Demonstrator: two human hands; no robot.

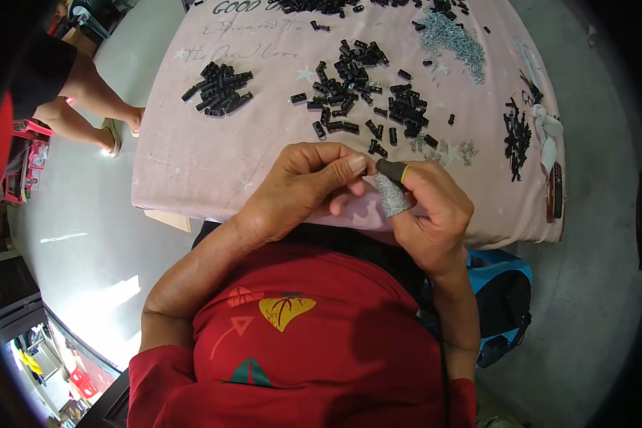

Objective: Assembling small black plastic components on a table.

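Above the table's near edge, my left hand [303,182] is closed, thumb and index finger pinched together. My right hand [439,210] meets it fingertip to fingertip, also pinching. A dark finger cot [391,170] covers its index finger, and a grey knitted finger cot [391,195] its thumb. Whatever sits between the fingertips is too small and hidden to name. Just beyond them lie loose black plastic cylinders [344,127] and tiny metal springs [468,151].
A pink cloth [192,153] covers the table. On it are a pile of black cylinders [217,89], a heap of silvery small parts [455,44], thin black pieces [517,139] and a white cloth [548,135]. A blue bag [503,285] stands at right; another person's legs [96,100] show at left.
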